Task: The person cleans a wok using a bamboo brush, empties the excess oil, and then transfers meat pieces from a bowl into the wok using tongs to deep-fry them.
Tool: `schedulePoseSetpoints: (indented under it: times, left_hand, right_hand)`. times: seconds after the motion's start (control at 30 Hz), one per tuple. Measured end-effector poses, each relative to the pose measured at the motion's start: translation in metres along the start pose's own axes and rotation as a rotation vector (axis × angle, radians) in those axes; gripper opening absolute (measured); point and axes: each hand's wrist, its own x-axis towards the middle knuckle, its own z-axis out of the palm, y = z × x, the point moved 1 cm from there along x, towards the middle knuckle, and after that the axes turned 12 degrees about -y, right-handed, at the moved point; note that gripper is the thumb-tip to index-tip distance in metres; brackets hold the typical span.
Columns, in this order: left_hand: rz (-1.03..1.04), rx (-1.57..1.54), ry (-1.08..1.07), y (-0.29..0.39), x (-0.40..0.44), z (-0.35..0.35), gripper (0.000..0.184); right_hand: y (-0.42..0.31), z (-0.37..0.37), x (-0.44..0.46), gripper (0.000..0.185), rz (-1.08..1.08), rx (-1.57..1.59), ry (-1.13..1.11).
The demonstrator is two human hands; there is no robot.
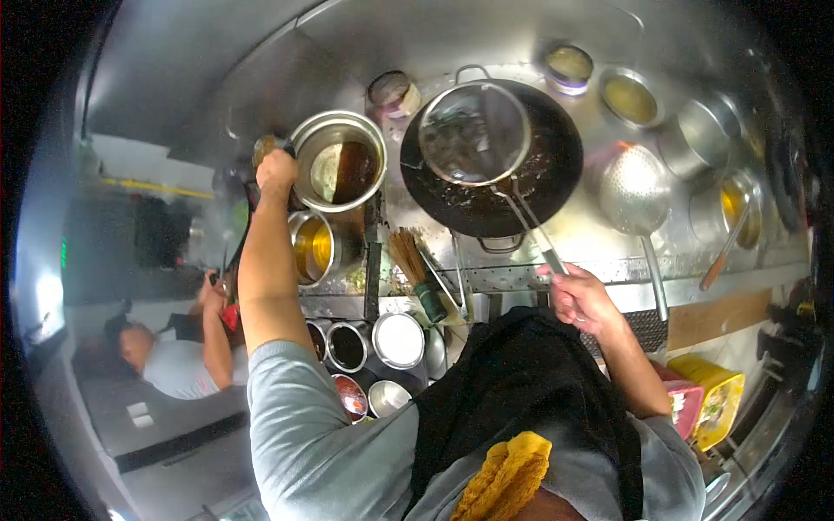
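Observation:
My right hand (pixel 583 300) is closed on the handle of a round mesh strainer (pixel 473 135). The strainer's mesh lies over the black wok (pixel 556 187), which has dark, wet-looking residue inside. On the far left, my left hand (pixel 276 171) is closed beside the rim of a large steel pot (pixel 380 139) holding dark brown liquid. Something brownish and blurred shows at its knuckles; what the fingers hold cannot be made out. Below that pot stands a smaller pot (pixel 300 227) with yellow liquid, apparently oil.
A bamboo brush (pixel 408 252) and metal tongs (pixel 460 278) lie left of the wok's front. A perforated ladle (pixel 636 189) rests to the right, near several steel pots (pixel 691 143). Seasoning containers (pixel 399 340) sit front left. A yellow bin (pixel 730 391) stands lower right. Another person (pixel 187 365) is at left.

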Motion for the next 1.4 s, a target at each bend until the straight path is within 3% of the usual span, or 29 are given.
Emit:
schedulePoseSetpoints:
  times: [0.07,0.13,0.2,0.27,0.4,0.5,0.6,0.77,0.83,0.9,0.93,1.0,1.03,1.1,1.13,1.27,1.3,1.33,1.4]
  left_hand:
    - [0.021,-0.056,0.013,-0.033,0.023,0.020,0.037]
    - [-0.083,-0.218,0.062,-0.057,0.039,0.032,0.039]
    - [-0.111,-0.282,0.017,-0.095,0.079,0.064,0.042]
    - [-0.189,-0.398,-0.029,-0.116,0.084,0.077,0.044]
    - [-0.114,-0.291,-0.103,-0.207,0.237,0.221,0.049]
    - [-0.109,-0.350,-0.181,-0.214,0.254,0.246,0.055]
    - [-0.200,-0.549,-0.224,-0.169,0.168,0.179,0.057]
    - [-0.071,-0.475,-0.205,-0.187,0.257,0.286,0.056]
    - [0.012,-0.429,-0.178,-0.183,0.247,0.284,0.057]
    - [-0.207,-1.156,-0.270,-0.170,0.188,0.237,0.056]
    - [-0.214,-1.160,-0.264,-0.175,0.187,0.239,0.056]
    - [-0.089,-0.809,-0.140,-0.185,0.188,0.246,0.055]
    - [-0.103,-0.815,-0.134,-0.191,0.192,0.258,0.055]
    - [0.029,-0.282,0.003,-0.203,0.195,0.278,0.054]
    - [0.006,-0.284,0.003,-0.204,0.173,0.265,0.054]
    - [-0.313,-0.852,0.785,-0.217,0.083,0.207,0.049]
    - [-0.264,-1.068,0.766,-0.208,0.024,0.159,0.046]
    - [-0.293,-1.052,0.776,-0.206,-0.021,0.132,0.046]
    - [-0.189,-1.329,0.863,-0.203,-0.096,0.097,0.042]
  right_hand:
    - [0.003,0.007,-0.004,0.028,-0.050,-0.020,0.022]
    - [0.005,0.018,-0.010,0.028,-0.113,-0.040,0.049]
    - [0.005,0.031,-0.017,0.029,-0.117,-0.080,0.246]
    - [0.011,0.037,-0.019,0.029,-0.160,-0.104,0.306]
    - [0.026,0.054,-0.015,0.027,-0.162,-0.102,0.438]
    - [0.030,0.065,-0.010,0.028,-0.184,-0.048,0.482]
    - [0.030,0.077,-0.003,0.028,-0.193,-0.040,0.500]
    - [0.022,0.105,0.019,0.030,-0.143,-0.145,0.488]
    - [0.018,0.116,0.034,0.030,-0.094,-0.189,0.464]
    - [0.016,0.120,0.051,0.030,-0.027,-0.210,0.360]
    - [0.018,0.122,0.063,0.030,-0.025,-0.216,0.353]
    - [0.024,0.135,0.093,0.027,0.018,-0.244,0.271]
    - [0.024,0.144,0.112,0.027,0.051,-0.232,0.175]
    - [0.030,0.159,0.155,0.027,0.101,-0.210,0.013]
    - [0.036,0.163,0.179,0.026,0.122,-0.204,-0.054]
    - [0.073,0.183,0.268,0.026,0.205,-0.042,-0.242]
    - [0.087,0.187,0.290,0.026,0.215,-0.020,-0.275]
    - [0.101,0.192,0.310,0.025,0.226,0.004,-0.309]
    - [0.126,0.203,0.340,0.026,0.244,0.067,-0.355]
